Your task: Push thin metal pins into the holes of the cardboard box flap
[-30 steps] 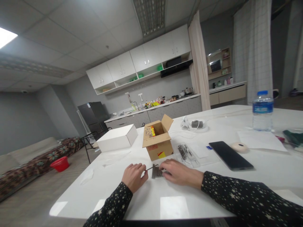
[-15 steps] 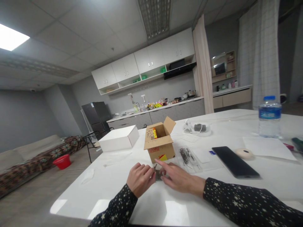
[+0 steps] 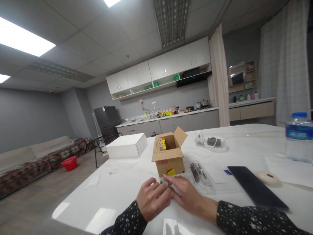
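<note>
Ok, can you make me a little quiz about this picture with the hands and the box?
1. True or false: the cardboard box has its flaps open.
2. Which is nearer the right hand: A) the white box B) the black phone?
3. Fill in: the water bottle has a ___ cap.

Key: 1 true. 2 B. 3 blue.

Office break room — kitchenette cabinets, fridge, sofa, tiled ceiling

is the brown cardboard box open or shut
Open: the cardboard box has its top flaps folded out and its inside shows.
</note>
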Tool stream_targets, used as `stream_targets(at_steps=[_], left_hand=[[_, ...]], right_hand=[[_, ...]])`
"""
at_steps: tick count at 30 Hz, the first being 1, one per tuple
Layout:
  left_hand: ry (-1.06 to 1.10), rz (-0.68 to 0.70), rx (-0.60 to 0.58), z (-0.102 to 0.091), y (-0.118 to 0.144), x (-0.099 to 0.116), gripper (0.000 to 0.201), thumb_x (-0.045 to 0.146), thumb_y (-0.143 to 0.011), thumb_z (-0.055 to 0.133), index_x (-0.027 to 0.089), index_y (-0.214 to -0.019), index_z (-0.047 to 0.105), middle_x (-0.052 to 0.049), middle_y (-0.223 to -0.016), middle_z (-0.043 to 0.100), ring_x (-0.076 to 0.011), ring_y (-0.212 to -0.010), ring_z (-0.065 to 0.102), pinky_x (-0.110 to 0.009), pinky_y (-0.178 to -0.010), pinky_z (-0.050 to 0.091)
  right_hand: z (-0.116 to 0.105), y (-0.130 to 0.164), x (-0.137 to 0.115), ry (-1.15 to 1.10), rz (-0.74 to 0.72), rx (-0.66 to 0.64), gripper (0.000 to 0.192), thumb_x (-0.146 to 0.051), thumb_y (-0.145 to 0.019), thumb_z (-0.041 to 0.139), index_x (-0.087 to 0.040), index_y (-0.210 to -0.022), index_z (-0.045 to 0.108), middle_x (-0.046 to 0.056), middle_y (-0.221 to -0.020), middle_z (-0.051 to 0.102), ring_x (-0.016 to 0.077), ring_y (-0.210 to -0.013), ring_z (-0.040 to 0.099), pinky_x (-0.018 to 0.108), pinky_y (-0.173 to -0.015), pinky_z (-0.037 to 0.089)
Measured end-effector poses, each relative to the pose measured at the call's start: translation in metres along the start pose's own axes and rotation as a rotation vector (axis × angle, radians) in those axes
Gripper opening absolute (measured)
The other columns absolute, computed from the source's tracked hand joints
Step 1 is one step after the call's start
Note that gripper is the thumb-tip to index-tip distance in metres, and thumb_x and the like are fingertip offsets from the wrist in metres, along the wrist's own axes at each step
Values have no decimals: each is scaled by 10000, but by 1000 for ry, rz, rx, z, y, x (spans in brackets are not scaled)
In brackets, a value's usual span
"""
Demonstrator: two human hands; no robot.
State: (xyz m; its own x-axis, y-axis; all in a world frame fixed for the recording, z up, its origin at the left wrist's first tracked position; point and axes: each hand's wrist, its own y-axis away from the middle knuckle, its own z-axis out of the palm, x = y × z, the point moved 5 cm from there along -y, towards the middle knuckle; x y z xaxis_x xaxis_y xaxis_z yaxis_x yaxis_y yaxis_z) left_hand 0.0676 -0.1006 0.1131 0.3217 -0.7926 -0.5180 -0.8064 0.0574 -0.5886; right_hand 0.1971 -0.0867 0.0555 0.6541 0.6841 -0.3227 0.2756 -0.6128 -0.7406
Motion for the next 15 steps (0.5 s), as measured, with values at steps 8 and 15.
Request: stream_targets(at_steps=[8,15], left_hand=[[142,-139,56,-6,-11,-13,89,221,-867,538,212,-916,612,-41,-807,698,-141,-656,614,-316,-658,441],[408,-751,324,13,12,-71,250,322,-895,478,201,-676,460,23,-600,489,-108,-571,468,-247,-579,412]], right_hand=[[-16,-17,13,120,-59,114,260,-209,-935,451,-172,-1057,678,91,-898,741,200,-776,696,338,-733,536],[-70,-62,3,21,56,124,231,-267,-928,479,-177,-979,685,83,-908,704,183,-795,640,308,-714,501]])
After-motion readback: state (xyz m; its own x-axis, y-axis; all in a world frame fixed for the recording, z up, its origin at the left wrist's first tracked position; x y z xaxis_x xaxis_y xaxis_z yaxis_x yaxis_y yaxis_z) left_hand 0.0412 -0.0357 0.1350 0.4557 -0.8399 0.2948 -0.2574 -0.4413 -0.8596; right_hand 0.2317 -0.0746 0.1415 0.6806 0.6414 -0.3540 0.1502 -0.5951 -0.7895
